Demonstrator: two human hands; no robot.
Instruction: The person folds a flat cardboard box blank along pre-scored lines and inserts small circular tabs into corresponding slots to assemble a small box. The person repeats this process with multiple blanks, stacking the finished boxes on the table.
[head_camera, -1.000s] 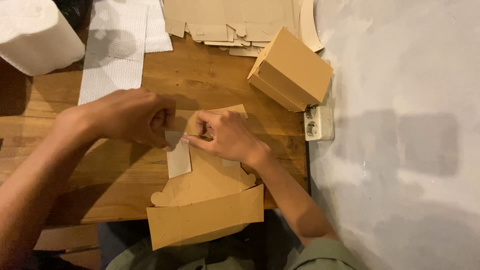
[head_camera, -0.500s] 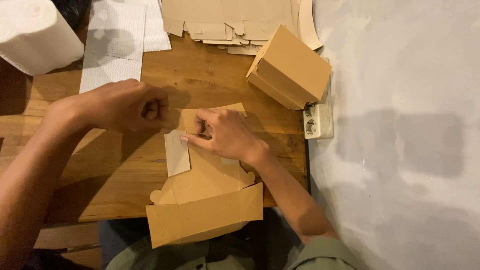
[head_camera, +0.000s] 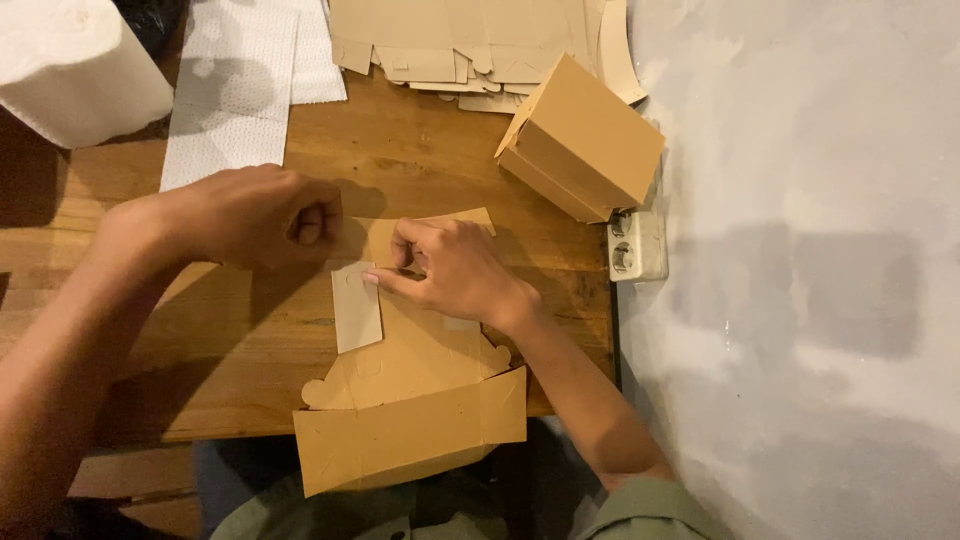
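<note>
The flat, die-cut brown cardboard box blank (head_camera: 415, 385) lies on the near edge of the wooden bench (head_camera: 440, 190), its front panel hanging over the edge toward your lap and a paler side flap (head_camera: 356, 306) folded up at its left. Judge it as light, thin card: stiff along the panels, willing to bend only at the scored creases, and quick to dent or tear at the small rounded tabs, so hold it near a crease with flat pads rather than by a tab. Your right hand (head_camera: 455, 272) rests on the upper part of the blank, its fingers (head_camera: 385, 281) pressed together on the card where the flap meets the panel. Your left hand (head_camera: 262, 215) hovers just left of the blank, curled into a loose fist; I cannot tell whether anything is pinched inside it. Further out stand an assembled brown cardboard box (head_camera: 585, 140), a stack of unfolded brown blanks (head_camera: 470, 45), a white paper towel sheet (head_camera: 235, 85), a white paper roll (head_camera: 70, 65) and a white wall socket (head_camera: 637, 245).
</note>
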